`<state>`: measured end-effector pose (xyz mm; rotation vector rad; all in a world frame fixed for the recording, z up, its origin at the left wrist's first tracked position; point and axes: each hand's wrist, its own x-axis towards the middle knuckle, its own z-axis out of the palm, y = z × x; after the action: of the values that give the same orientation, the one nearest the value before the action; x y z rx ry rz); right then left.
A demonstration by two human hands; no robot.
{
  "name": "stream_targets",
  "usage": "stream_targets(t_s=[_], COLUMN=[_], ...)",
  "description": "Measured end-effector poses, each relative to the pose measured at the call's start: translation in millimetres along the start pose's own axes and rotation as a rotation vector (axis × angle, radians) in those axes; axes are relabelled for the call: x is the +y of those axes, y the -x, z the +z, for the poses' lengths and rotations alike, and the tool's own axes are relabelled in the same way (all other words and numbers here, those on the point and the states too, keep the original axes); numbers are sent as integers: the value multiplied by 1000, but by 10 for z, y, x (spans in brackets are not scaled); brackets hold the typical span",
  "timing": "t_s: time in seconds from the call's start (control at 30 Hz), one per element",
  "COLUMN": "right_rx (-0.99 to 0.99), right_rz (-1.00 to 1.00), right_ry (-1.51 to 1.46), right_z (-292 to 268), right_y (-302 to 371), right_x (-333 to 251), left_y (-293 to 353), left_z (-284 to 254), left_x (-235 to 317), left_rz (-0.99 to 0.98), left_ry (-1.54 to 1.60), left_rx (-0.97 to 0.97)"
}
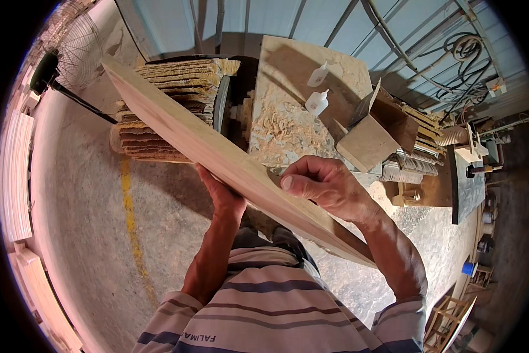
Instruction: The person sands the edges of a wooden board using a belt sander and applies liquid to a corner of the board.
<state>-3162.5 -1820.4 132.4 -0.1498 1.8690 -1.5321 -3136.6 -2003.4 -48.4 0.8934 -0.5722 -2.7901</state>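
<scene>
1. Head view, looking down: nearest is the wearer's striped shirt (264,306), with bare forearms reaching forward from both sides.
2. Left hand (226,197): it supports a long, pale wooden board (179,125) from below, left of the board's middle. One digit lies along the underside; the rest are hidden, so the full grip cannot be told.
3. Right hand (329,185): it is at the board's far edge, right of the middle, fingers curled inward and thumb against the bent forefinger. Whether it pinches anything, or touches the wood, cannot be told.
4. Board: it slants across the body between the two hands, its left end high and far, its right end low beneath the right forearm.
5. Beneath, a grey concrete floor (88,235) carries a worn yellow line (132,226).
6. Beyond the board, at left, is a large roller of ragged, layered flaps (185,76). Beside it stands a dust-strewn table (299,50) with two white squeeze bottles (316,103) and an open cardboard box (367,144).
7. Farthest: a fan (45,72) at left, a ribbed wall (258,20), and coiled hoses (467,47) at upper right.
</scene>
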Motion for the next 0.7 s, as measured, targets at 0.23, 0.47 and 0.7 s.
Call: stream_targets(t_s=[0.23, 0.47, 0.7], right_rx=[-25, -52, -18], right_rz=[18, -18, 34], right_ry=[-86, -69, -65], right_z=[-93, -63, -85], right_y=[64, 57, 51], right_x=[4, 48, -25], left_y=[-139, 1, -90], left_z=[-175, 14, -81], left_x=[-26, 3, 14], left_rz=[3, 4, -11], left_ry=[6, -32, 13], left_rx=[-26, 17, -42])
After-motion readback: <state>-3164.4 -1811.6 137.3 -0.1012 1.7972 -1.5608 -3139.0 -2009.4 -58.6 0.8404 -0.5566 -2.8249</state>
